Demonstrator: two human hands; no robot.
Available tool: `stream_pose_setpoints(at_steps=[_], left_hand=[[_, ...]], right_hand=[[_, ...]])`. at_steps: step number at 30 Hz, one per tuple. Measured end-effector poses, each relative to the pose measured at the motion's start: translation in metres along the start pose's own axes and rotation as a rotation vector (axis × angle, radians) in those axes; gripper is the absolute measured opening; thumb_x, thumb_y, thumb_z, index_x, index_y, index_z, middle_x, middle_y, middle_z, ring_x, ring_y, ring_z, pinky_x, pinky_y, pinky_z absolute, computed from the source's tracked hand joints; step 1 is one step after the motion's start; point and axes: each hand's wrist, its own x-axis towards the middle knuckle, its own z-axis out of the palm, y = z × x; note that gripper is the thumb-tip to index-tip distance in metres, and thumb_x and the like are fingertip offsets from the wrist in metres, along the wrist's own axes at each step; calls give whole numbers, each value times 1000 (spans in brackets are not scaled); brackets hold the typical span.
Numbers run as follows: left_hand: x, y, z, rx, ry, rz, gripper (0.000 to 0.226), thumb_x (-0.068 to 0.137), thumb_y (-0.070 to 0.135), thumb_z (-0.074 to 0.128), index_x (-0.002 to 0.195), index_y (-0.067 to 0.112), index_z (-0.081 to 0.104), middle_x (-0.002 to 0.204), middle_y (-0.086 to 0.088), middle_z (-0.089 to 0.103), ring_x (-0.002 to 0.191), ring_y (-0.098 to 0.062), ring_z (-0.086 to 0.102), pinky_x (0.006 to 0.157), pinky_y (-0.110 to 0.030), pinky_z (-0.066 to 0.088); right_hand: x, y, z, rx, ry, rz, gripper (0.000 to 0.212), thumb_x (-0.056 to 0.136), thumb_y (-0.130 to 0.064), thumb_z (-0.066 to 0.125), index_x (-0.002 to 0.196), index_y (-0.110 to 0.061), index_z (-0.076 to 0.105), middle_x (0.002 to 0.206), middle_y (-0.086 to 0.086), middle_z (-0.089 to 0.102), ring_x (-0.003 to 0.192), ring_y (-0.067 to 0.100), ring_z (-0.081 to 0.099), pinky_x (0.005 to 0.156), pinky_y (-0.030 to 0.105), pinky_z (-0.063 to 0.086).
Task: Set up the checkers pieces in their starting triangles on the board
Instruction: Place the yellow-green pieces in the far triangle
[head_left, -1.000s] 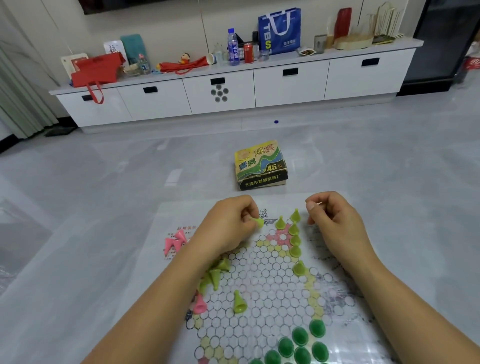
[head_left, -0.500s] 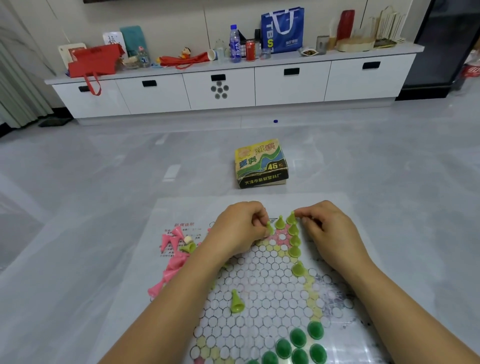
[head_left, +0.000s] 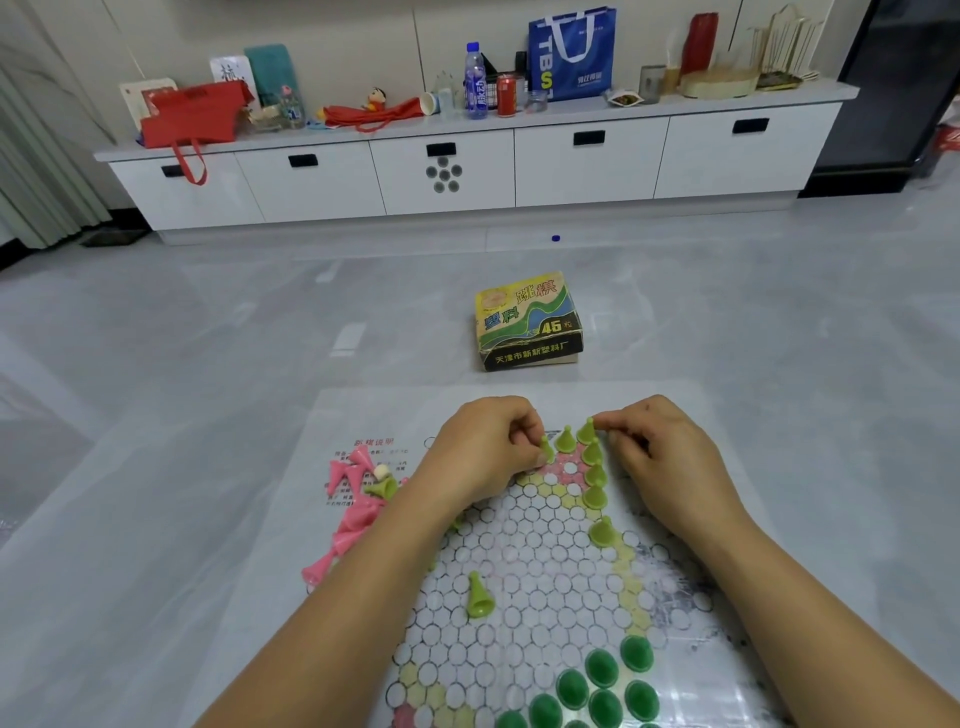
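At far triangle (head_left: 569, 468), left hand (head_left: 483, 452) pinches piece (head_left: 547, 451).

I see the board (head_left: 519, 561) lying flat, a paper sheet printed with white circles and pink and yellow corners. Light green cones (head_left: 596, 474) stand upright down the far triangle's right edge. My right hand (head_left: 670, 457) pinches the tip of the farthest cone (head_left: 587, 432), and my left hand (head_left: 483, 447) pinches another cone (head_left: 546, 451) on the left edge. A fallen cone (head_left: 479, 597) lies mid-board. Dark green pieces (head_left: 602, 670) cluster in the near triangle — pink pieces (head_left: 348, 499) lie heaped at the board's left margin.
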Motion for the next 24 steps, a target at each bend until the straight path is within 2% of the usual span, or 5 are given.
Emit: stream_pose_setpoints(at_steps=[7,11,16,21,24], left_hand=[[-6,1,-25,-23,-25,-29,18,77,11,69,92,16,60,72,8,57,65,-7,54,74,-27,50],[-24,-7,-75,33,-10,-60,12,75,10,71,85,12,64,71,3,57,65,-9,52,64,-19,44],[-46,-19,-86,257,-240,-136,20,69,22,78,82,16,63,70,7,59,59,-6,51,55,-17,41],[-44,-19,-60,394,-219,-59,28,66,32,78,86,19,63,84,11,46,82,-12,50,75,-28,44],[-40,-17,-51,457,-222,-29,25,70,30,75,87,19,62,85,11,44,87,-14,50,78,-31,45]], right_hand=[[0,1,0,18,4,6,25,90,-12,50,107,-18,68,95,-6,52,85,8,49,70,19,36],[0,1,0,26,9,14,24,90,-13,51,105,-17,68,96,-5,54,86,8,48,70,19,34],[-1,-1,-1,87,22,27,21,89,-22,52,103,-21,68,97,-4,57,78,7,50,65,15,36],[-2,-2,-1,178,45,55,19,89,-27,52,100,-23,67,98,-4,59,81,8,53,67,13,37],[-3,-2,-2,181,40,61,15,89,-28,52,94,-24,66,96,-5,60,79,5,52,66,14,37]])
